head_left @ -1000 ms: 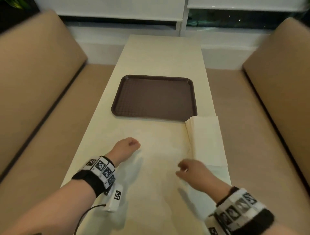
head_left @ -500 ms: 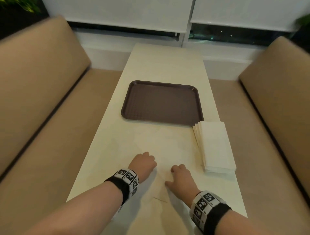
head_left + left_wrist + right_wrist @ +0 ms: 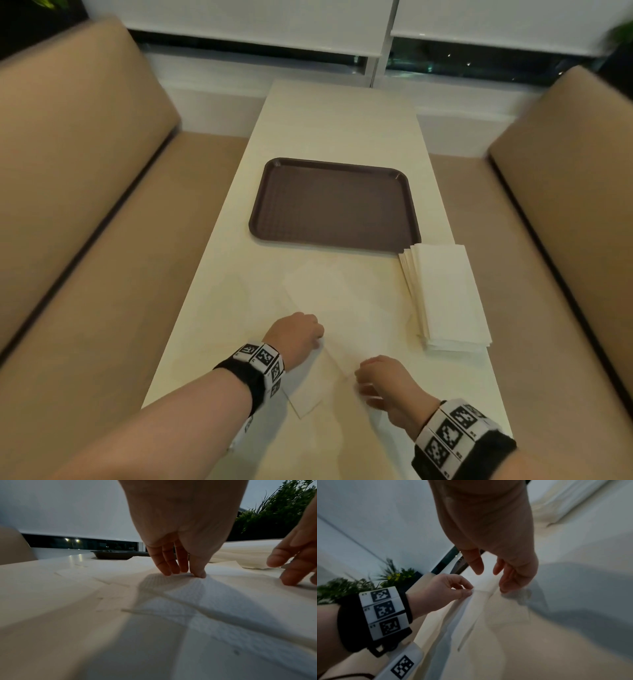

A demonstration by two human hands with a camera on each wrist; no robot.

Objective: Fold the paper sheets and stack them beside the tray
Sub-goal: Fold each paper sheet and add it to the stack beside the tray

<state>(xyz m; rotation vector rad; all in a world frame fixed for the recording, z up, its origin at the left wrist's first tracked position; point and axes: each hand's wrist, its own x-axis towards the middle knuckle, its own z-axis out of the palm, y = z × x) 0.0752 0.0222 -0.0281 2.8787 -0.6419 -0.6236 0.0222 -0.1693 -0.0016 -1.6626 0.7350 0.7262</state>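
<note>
A loose white paper sheet (image 3: 329, 294) lies skewed on the cream table (image 3: 339, 116), just on the near side of the brown tray (image 3: 335, 205). My left hand (image 3: 310, 337) pinches the sheet's near edge between thumb and fingers (image 3: 197, 574) and lifts it a little. My right hand (image 3: 368, 382) hovers close beside it with relaxed fingers, and its fingertips (image 3: 503, 589) touch the sheet (image 3: 481, 601). A stack of folded sheets (image 3: 445, 294) sits at the tray's near right corner, along the table's right edge.
Tan bench seats (image 3: 85, 240) run along both long sides of the narrow table. The tray holds nothing. A window ledge and blinds (image 3: 342, 20) close off the far end. Green plants (image 3: 274, 513) stand beyond the bench.
Both hands have drawn together over the loose sheet near the table's front. The right hand came in from beside the stack, and the left now pinches the sheet's edge.
</note>
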